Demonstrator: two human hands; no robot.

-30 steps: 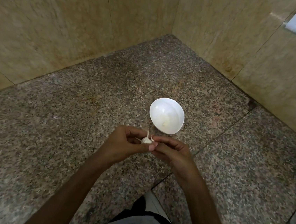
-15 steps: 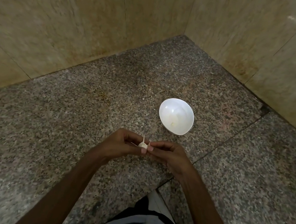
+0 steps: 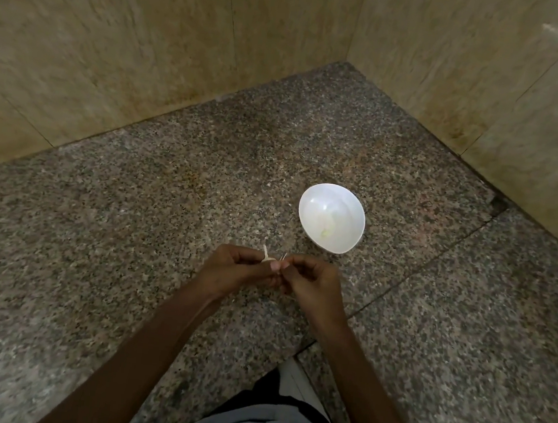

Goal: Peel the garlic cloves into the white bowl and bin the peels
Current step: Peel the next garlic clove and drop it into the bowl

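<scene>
The garlic clove (image 3: pixel 267 260) is pinched in the fingertips of the left hand (image 3: pixel 233 268), w/ a thin dry tip sticking up past the fingers, so its long axis is judged approx. upright, leaning slightly left. The right hand (image 3: pixel 311 280) is brought in against it, fingertips touching, and a sliver of peel (image 3: pixel 284 256) is nipped between its fingers just beside the clove. Both hands are thus clamped together on the one clove, above the tabletop (image 3: pixel 124 229). The white bowl (image 3: pixel 309 207) is set ahead of the hands and a bit to the right, near but apart, so it is reached sooner by the right hand. Inside it, a pale, faintly greenish bit is seen at the bottom; prob. peeled garlic, but too washed out to tell. No bin is seen, so its direction from the hands can't be given.
</scene>
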